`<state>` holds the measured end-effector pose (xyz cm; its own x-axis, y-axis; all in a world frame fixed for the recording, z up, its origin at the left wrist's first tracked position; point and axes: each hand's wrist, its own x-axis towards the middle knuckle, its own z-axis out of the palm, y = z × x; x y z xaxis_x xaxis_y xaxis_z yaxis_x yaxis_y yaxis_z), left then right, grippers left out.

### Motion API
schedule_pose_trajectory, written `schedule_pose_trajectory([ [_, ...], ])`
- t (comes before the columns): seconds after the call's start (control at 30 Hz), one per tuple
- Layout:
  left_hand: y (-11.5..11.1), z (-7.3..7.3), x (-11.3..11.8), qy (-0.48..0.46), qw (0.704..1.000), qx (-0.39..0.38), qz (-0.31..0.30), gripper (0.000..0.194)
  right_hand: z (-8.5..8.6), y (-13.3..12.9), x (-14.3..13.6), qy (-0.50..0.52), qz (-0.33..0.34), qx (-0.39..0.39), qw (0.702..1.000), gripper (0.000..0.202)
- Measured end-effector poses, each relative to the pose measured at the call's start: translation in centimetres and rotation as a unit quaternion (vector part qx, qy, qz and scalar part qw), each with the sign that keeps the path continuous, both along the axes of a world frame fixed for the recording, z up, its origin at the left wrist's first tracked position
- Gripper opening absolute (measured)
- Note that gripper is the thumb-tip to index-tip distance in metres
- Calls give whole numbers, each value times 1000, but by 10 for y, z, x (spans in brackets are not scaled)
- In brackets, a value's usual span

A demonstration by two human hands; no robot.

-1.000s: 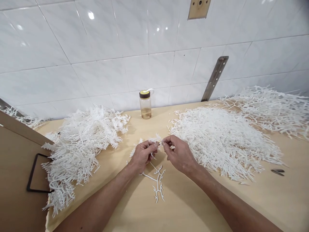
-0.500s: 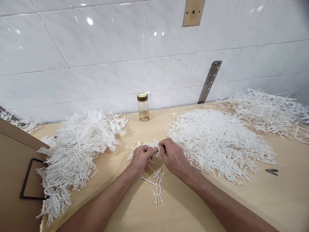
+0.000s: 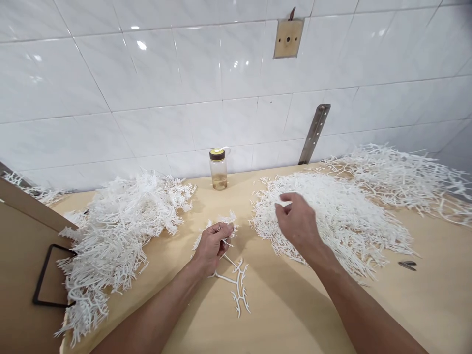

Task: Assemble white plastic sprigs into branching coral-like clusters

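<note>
My left hand [image 3: 213,246] pinches a white branched plastic-looking sprig [image 3: 239,280] near the middle of the table. Its forked lower end hangs out below the hand, and small twigs [image 3: 229,219] stick up past the fingertips. Over the near left part of a large heap of loose white twig pieces [image 3: 342,211], my right hand [image 3: 298,219] hovers with thumb and forefinger apart. No piece can be made out between those fingers. Behind my left hand lie a few more white twigs [image 3: 199,238], partly covered by it.
A big pile of white tufted sprigs [image 3: 125,221] spreads along the left, beside a brown box with a black handle [image 3: 37,280]. A lidded bottle [image 3: 219,172] stands near the tiled wall. Netlike white branches [image 3: 401,174] lie far right; small dark snips [image 3: 407,265] lie nearer.
My right hand has left the sprig and moved right, over the heap, its fingers parting. My left hand keeps its hold, nearly in place. The view has tilted up slightly.
</note>
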<state>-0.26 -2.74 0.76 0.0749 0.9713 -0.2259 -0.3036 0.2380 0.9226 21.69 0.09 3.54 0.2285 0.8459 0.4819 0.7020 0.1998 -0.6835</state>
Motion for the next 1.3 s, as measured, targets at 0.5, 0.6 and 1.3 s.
schedule_pose_trajectory([
  [0.5,1,3,6,2,999,-6,34,47,-24,-25,-69,265,277,-216,898,19],
  [0.6,1,3,6,9,1000,-2,30,46,-24,-26,-69,279,285,-225,889,21],
  [1.3,-1,-1,8,38,998,7,59,43,-30,-25,-73,193,203,-175,944,19],
])
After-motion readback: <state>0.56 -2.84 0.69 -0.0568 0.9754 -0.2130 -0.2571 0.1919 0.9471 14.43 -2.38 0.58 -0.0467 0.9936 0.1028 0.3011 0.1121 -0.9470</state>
